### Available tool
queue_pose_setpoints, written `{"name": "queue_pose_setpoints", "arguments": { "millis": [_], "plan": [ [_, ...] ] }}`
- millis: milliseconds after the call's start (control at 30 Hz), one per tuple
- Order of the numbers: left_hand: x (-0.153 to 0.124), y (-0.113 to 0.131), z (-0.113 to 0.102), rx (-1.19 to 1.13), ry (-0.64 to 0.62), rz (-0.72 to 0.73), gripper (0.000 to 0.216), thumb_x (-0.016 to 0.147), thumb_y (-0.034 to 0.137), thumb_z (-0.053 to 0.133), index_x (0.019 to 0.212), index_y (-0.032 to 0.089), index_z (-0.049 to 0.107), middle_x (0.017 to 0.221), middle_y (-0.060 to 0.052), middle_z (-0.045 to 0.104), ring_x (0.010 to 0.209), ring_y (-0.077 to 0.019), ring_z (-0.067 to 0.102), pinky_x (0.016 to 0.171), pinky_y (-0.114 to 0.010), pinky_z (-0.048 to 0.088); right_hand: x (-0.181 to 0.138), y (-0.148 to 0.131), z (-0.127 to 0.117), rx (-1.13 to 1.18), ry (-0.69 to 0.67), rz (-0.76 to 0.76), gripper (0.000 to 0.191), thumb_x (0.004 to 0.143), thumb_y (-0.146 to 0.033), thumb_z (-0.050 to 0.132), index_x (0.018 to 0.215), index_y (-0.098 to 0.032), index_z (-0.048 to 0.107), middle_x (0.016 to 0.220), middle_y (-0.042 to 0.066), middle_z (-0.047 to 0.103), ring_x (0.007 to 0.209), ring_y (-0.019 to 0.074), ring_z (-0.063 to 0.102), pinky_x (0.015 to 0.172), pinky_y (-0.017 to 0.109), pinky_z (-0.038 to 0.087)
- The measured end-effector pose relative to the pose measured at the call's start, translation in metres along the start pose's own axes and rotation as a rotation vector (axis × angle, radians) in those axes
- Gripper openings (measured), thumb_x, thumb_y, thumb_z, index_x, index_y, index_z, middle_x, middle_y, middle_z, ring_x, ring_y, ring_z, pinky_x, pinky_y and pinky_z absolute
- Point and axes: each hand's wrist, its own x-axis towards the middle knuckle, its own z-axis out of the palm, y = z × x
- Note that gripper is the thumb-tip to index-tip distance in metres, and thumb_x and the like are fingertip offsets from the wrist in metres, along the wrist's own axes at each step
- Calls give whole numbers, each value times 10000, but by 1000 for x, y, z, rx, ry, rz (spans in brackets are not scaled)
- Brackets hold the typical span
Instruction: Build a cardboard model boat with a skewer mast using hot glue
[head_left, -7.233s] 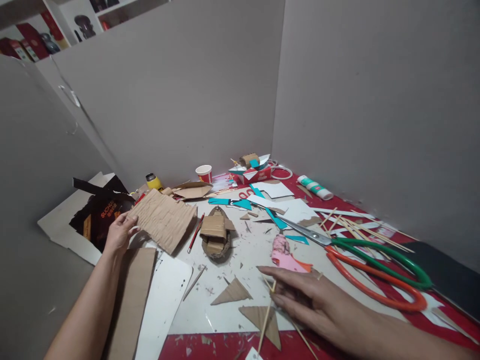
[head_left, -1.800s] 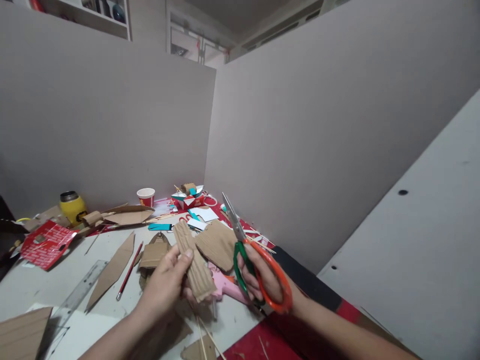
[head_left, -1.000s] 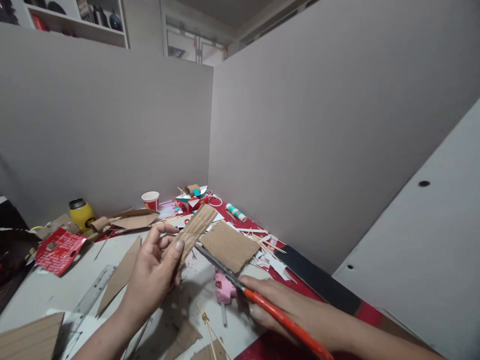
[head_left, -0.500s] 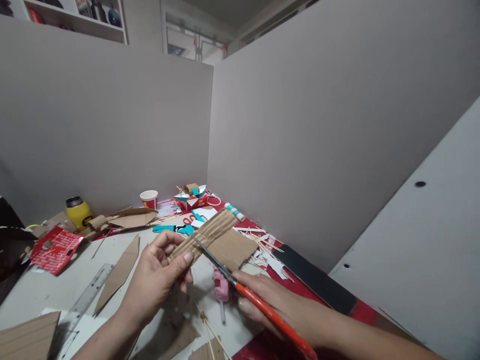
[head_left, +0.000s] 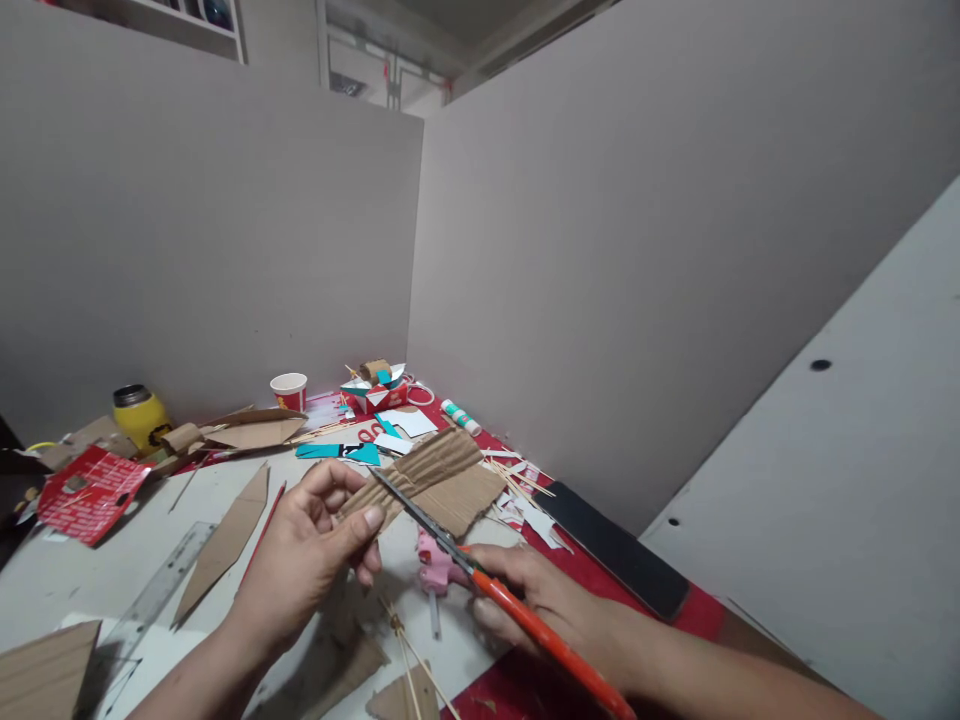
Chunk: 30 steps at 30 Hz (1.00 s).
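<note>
Between the thumb and fingers of my left hand (head_left: 315,530) is one end of a piece of corrugated cardboard (head_left: 454,490), creased and raised above the table. My right hand (head_left: 532,600) is wrapped round the orange handles of a pair of scissors (head_left: 431,522). The blades lie across the cardboard just beyond my left fingertips; whether they bite into it I cannot tell. Below the hands on the table are a pink glue gun (head_left: 435,565) and some thin sticks bound together (head_left: 397,628).
A clear ruler (head_left: 161,580) and a pointed cardboard piece (head_left: 225,540) lie to the left. Farther back stand a yellow bottle (head_left: 142,420), a paper cup (head_left: 289,391) and a red paper boat-like model (head_left: 375,392). A black slab (head_left: 615,550) lies right, along the grey partition (head_left: 562,300).
The view has shifted slightly, so the table things sit a little farther left. A red pencil-like stick now shows beside my left hand. Both hands keep their hold, and the cardboard has tilted slightly.
</note>
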Motion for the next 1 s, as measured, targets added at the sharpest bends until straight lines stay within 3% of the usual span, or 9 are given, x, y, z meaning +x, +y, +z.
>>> {"name": "queue_pose_setpoints", "arguments": {
  "millis": [167,267,367,500,633,733,800,867,1000],
  "plan": [
    [1,-3,0,-24,-43,-42,270,767,341,733,865,193,531,701,52,608,479,-67,579,470,-187,445,-4,8,4,54,43,59,269,916,-412,467,812,-165,497,657,-41,352,574,88,294,512,206,301],
    [2,-3,-3,-15,-214,-183,313,741,376,742,861,194,517,726,22,627,536,-95,585,517,-215,440,-7,18,2,49,64,83,326,906,-466,476,772,-168,487,648,-42,356,572,87,296,504,206,294],
    [0,-5,-5,79,-429,-315,252,748,351,719,818,187,540,675,29,584,555,-85,495,535,-201,351,-10,27,-3,16,164,121,442,870,-572,501,684,-178,434,624,-44,352,554,82,291,485,206,269],
    [-7,-15,-4,367,-508,-319,108,803,279,619,739,192,625,607,46,525,532,-94,413,520,-207,280,-17,37,-9,176,236,265,509,874,-664,429,669,-199,399,501,-66,360,416,67,302,395,199,233],
    [-10,-21,-4,599,-407,-132,84,743,256,646,706,247,720,622,-4,663,568,-169,566,538,-238,384,-19,37,-14,255,246,304,485,873,-652,447,685,-207,408,456,-67,414,339,73,348,354,201,255],
    [-5,-13,-6,744,-237,4,126,746,280,661,817,260,763,762,-55,741,687,-229,645,620,-280,444,-7,32,-25,79,302,283,410,823,-560,582,691,-204,427,537,-47,458,439,90,406,419,217,328],
    [0,-3,-8,803,-156,31,182,786,321,633,896,249,760,862,-73,750,761,-242,655,669,-297,458,13,32,-36,-138,379,165,321,797,-472,628,760,-196,469,648,-19,519,549,116,471,507,236,393],
    [5,5,-10,763,-95,19,212,815,364,606,897,224,742,823,-69,731,728,-219,636,646,-285,455,41,37,-48,-427,410,90,218,820,-375,601,848,-185,496,771,17,588,668,143,530,609,256,422],
    [11,8,-17,555,-5,-67,293,826,439,589,933,183,684,650,-23,633,559,-150,539,507,-234,395,109,58,-64,-585,402,90,146,830,-270,597,917,-170,536,848,44,616,756,165,541,674,272,395]
  ]
}}
